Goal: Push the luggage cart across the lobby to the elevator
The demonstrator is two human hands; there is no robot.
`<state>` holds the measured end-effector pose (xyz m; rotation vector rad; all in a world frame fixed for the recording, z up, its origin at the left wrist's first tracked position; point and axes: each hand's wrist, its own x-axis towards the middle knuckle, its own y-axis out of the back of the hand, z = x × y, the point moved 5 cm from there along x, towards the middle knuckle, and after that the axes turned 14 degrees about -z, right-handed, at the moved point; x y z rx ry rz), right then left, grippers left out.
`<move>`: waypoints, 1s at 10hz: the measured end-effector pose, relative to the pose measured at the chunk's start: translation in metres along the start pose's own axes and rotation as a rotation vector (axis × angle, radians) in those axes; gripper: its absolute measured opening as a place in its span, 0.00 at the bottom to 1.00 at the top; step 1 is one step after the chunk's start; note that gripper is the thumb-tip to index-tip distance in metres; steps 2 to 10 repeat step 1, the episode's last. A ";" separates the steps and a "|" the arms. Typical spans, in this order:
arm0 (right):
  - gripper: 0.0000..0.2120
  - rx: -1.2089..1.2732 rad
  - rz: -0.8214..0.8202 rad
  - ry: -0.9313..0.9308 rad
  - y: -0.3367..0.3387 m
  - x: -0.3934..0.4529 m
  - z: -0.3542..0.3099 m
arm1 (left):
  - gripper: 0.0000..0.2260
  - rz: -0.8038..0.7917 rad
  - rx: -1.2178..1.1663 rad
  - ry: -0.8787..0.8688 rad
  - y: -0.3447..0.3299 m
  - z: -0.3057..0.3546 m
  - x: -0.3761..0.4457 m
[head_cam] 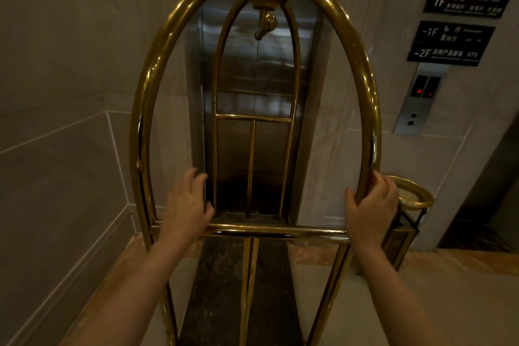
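Note:
A brass luggage cart (157,64) with tall arched rails fills the head view, and its dark deck shows below. It stands directly in front of closed steel elevator doors (238,70). My right hand (370,205) is wrapped around the right arch just above the horizontal crossbar (275,230). My left hand (188,202) hovers over the left end of that crossbar with fingers spread, holding nothing; it looks blurred.
Stone walls close in at left and right. An elevator call panel (418,101) and floor signs (460,28) hang on the right wall. A brass-rimmed ash bin (410,199) stands right beside the cart's right rail. A dark opening lies far right.

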<state>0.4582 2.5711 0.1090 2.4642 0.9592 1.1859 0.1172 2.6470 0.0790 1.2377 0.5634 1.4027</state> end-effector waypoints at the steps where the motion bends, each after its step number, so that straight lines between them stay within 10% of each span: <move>1: 0.15 0.223 0.096 0.231 0.028 -0.017 -0.041 | 0.30 -0.149 0.020 -0.107 -0.029 0.016 -0.012; 10: 0.15 0.223 0.096 0.231 0.028 -0.017 -0.041 | 0.30 -0.149 0.020 -0.107 -0.029 0.016 -0.012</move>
